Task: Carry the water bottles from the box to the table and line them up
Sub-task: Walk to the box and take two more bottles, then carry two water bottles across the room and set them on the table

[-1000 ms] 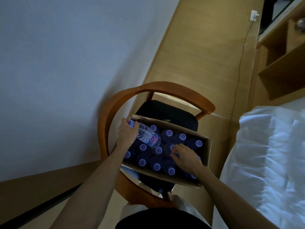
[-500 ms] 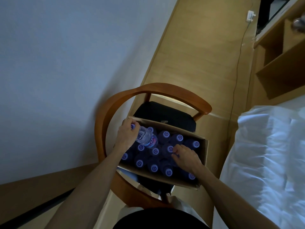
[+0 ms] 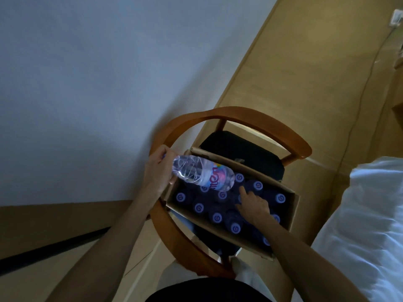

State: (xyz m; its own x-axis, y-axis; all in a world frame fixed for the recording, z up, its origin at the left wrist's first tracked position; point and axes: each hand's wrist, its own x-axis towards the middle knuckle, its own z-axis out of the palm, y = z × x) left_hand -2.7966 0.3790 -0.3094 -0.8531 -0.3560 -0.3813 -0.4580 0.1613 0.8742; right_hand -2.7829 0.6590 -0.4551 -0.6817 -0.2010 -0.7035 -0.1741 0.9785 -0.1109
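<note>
A cardboard box [image 3: 291, 211] sits on a chair seat, filled with several upright water bottles whose purple caps [image 3: 198, 208] face up. My left hand [image 3: 157, 171] grips the neck of one clear water bottle [image 3: 202, 174], held nearly level above the box's left end, its label pointing right. My right hand [image 3: 253, 204] rests down among the caps in the middle of the box, fingers spread, touching the bottle tops; whether it grips one I cannot tell. No table is in view.
The wooden armchair [image 3: 239, 115] with a curved back and black seat stands against a pale wall. A white bed [image 3: 359, 225] lies to the right. A cable [image 3: 357, 101] runs down the wooden wall panel from a socket at top right.
My left hand has lifted the bottle higher and further out of the box. The right hand has stayed among the caps. The view has closed in on the box.
</note>
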